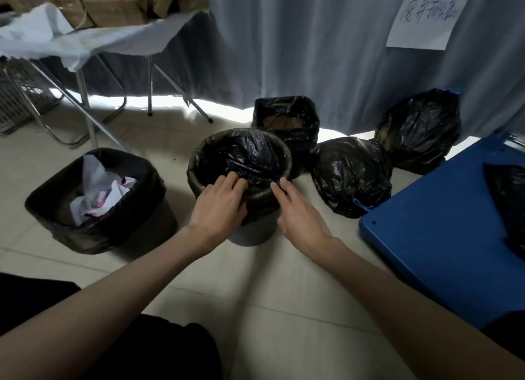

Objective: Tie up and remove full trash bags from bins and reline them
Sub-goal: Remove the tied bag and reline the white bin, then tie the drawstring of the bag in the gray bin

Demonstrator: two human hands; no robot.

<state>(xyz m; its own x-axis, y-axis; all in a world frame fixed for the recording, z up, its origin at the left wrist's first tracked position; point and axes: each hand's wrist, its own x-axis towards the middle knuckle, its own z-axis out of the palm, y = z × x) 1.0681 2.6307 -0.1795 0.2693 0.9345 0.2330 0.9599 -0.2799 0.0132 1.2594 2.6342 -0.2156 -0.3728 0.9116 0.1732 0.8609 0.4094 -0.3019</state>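
Hands meet at the near rim of the round bin (241, 180) in the frame's centre. The left hand (220, 202) lies over the rim, fingers nearly straight and slightly spread, pressing the black liner (241, 155) down. The right hand (298, 212) touches the rim with extended, close-set fingers. Left of centre stands a square bin (96, 203) holding crumpled paper (98, 192); behind is another lined bin (287, 126). Right of centre sit two tied bags (352, 175) (420, 129), beside a blue board (443, 243) at the right edge.
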